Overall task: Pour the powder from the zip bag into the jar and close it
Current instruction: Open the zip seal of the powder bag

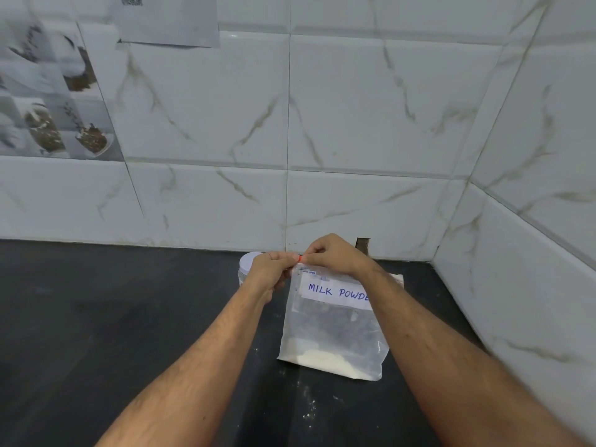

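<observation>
Clear plastic zip bag, white powder pooled low, stands on dark desk; left hand and right hand each grip pinched on its top edge.

Dark counter: zip bag, jar, spilled powder specks.

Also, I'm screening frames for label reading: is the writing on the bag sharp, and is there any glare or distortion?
Head view: the handwritten label on the zip bag is sharp, its end hidden by the right forearm; soft glare on the wall tiles; wide-angle bending of tile lines; even light, faint shadows.
</observation>
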A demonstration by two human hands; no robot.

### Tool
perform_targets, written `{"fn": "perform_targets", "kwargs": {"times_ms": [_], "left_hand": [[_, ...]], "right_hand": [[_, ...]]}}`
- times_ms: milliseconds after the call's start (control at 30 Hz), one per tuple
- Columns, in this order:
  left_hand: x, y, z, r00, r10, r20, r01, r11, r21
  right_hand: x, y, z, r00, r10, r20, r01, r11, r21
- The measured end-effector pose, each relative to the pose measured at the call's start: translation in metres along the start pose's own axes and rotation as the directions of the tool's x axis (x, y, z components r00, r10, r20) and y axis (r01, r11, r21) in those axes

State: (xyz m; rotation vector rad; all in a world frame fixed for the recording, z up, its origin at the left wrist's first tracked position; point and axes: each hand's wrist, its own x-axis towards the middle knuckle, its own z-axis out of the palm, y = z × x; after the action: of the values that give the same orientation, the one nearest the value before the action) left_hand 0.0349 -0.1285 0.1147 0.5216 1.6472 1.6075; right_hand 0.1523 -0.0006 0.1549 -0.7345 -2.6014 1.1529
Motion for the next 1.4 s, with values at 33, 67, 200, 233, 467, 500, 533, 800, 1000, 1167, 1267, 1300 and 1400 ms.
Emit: {"fn": "perform_targets", "kwargs": {"times_ms": [33, 67, 200, 233, 467, 500, 533, 800, 1000, 1167, 1267, 1300, 1400], "left_hand": [[0.001, 0.0, -0.001, 1.0, -0.001, 0.002, 0.001, 1.0, 0.004], [0.001, 0.0, -0.001, 1.0, 0.0, 0.005, 0.0, 1.0, 0.008], [0.002, 0.0, -0.001, 1.0, -0.003, 0.014, 0.003, 1.0, 0.017], [0.003, 0.0, -0.001, 1.0, -0.003, 0.009, 0.002, 1.0, 0.025], [0.009, -0.002, -0.001, 0.999, 0.05, -0.019, -0.048, 0.995, 0.093], [0.011, -0.002, -0.001, 0.997, 0.064, -0.036, -0.06, 0.992, 0.113], [0.013, -0.004, -0.002, 0.996, 0.076, -0.049, -0.069, 0.989, 0.131], [0.016, -0.006, 0.005, 0.991, 0.104, -0.084, -0.084, 0.973, 0.214], [0.018, -0.007, 0.006, 0.987, 0.117, -0.113, -0.09, 0.97, 0.225], [0.017, -0.007, 0.003, 0.981, 0.135, -0.139, -0.1, 0.967, 0.234], [0.015, -0.004, 0.003, 0.978, 0.153, -0.139, -0.111, 0.956, 0.273], [0.015, -0.003, 0.002, 0.978, 0.16, -0.135, -0.117, 0.952, 0.283], [0.016, -0.001, 0.0, 0.977, 0.168, -0.134, -0.122, 0.946, 0.3]], "right_hand": [[0.001, 0.0, 0.0, 1.0, 0.0, 0.002, 0.0, 1.0, 0.001], [0.002, 0.0, 0.0, 1.0, 0.002, 0.004, -0.002, 1.0, 0.001], [0.004, 0.0, 0.0, 1.0, 0.024, 0.011, -0.024, 1.0, -0.005], [0.004, -0.001, 0.0, 1.0, 0.028, 0.015, -0.028, 1.0, -0.007], [0.009, -0.008, 0.003, 0.999, 0.015, 0.039, -0.012, 0.998, -0.067], [0.009, -0.009, 0.004, 0.999, 0.008, 0.031, -0.006, 0.997, -0.075], [0.008, -0.009, 0.006, 1.0, 0.0, 0.023, 0.002, 0.997, -0.081], [0.006, -0.009, 0.012, 0.998, 0.036, -0.041, -0.042, 0.988, -0.151], [0.002, 0.0, 0.003, 0.996, 0.067, -0.063, -0.077, 0.979, -0.187], [-0.002, 0.004, -0.004, 0.994, 0.081, -0.069, -0.093, 0.974, -0.205], [-0.005, 0.006, -0.008, 0.994, 0.077, -0.077, -0.093, 0.97, -0.225], [-0.005, 0.006, -0.009, 0.994, 0.077, -0.082, -0.094, 0.969, -0.23], [-0.007, 0.006, -0.011, 0.992, 0.078, -0.094, -0.099, 0.967, -0.236]]}}
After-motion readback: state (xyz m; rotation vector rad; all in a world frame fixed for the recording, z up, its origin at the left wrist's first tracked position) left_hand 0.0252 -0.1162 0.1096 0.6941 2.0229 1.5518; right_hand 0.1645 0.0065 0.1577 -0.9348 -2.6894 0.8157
